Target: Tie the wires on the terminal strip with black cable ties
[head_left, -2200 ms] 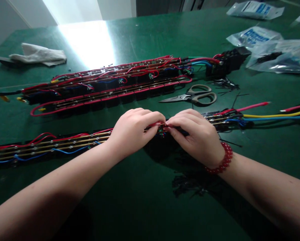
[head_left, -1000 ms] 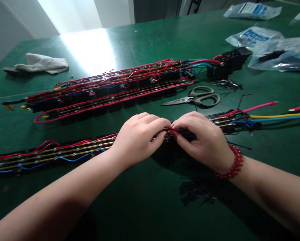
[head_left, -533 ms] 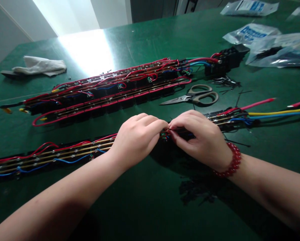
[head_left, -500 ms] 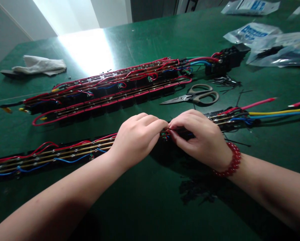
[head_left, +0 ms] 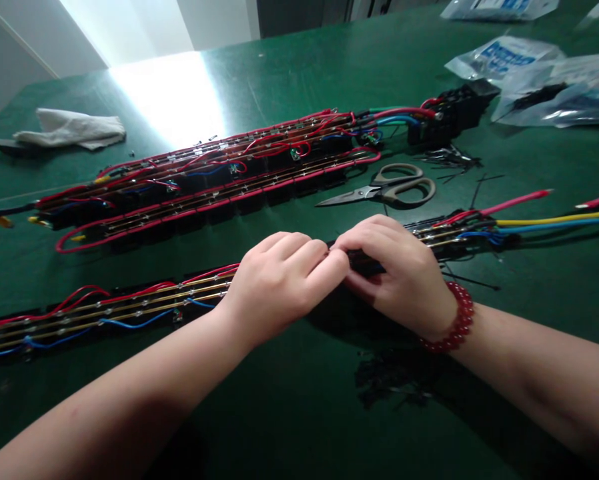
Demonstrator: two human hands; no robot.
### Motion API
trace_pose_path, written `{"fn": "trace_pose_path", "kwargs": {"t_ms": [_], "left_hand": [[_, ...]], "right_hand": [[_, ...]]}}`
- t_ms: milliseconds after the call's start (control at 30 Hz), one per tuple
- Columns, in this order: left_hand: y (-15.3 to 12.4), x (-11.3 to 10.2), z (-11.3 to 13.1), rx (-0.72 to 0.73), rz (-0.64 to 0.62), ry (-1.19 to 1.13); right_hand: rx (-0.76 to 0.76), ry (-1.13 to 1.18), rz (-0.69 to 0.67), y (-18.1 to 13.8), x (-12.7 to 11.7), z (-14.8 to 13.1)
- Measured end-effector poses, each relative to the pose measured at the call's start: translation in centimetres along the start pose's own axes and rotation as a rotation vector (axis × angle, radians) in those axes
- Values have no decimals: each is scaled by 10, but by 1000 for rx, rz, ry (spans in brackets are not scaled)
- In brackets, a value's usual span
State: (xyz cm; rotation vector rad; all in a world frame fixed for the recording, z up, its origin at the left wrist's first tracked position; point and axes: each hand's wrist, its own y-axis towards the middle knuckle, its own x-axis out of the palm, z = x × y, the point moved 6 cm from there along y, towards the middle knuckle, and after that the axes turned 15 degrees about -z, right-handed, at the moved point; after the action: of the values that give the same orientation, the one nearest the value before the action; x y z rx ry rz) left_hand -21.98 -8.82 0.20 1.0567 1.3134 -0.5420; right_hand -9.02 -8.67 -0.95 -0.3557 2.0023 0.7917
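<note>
My left hand (head_left: 287, 277) and my right hand (head_left: 392, 270) meet over the near wired strip (head_left: 144, 303), fingertips pinched together. A thin black cable tie appears to be between them, mostly hidden by the fingers. Long brass-coloured rods, red wires and blue wires run along this strip on a black base. Its middle is covered by my hands. At its right end, red, yellow and blue leads (head_left: 554, 223) stretch away, and black cable-tie tails (head_left: 472, 277) stick out beside my right wrist.
Grey-handled scissors (head_left: 384, 188) lie just beyond my hands. Behind is a second wired assembly (head_left: 219, 170) with a black connector block (head_left: 449, 113). Black tie scraps (head_left: 449, 158) lie near it, with more clippings (head_left: 392, 383) in front. Plastic bags (head_left: 509, 60) and a white cloth (head_left: 74, 128) sit farther back.
My left fingers have come over to the right and now overlap my right fingertips, covering the small gap where the strip showed. The whole view has shifted slightly.
</note>
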Motion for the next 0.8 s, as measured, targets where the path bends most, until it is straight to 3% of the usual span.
{"fn": "trace_pose_path", "kwargs": {"t_ms": [133, 367, 800], "left_hand": [[-1, 0, -2, 2, -2, -8], [-4, 6, -16, -124, -40, -194], [-3, 7, -18, -128, -21, -218]], "right_hand": [[-18, 0, -2, 0, 0, 1], [-6, 19, -18, -1, -1, 1], [28, 32, -3, -2, -1, 2]]}}
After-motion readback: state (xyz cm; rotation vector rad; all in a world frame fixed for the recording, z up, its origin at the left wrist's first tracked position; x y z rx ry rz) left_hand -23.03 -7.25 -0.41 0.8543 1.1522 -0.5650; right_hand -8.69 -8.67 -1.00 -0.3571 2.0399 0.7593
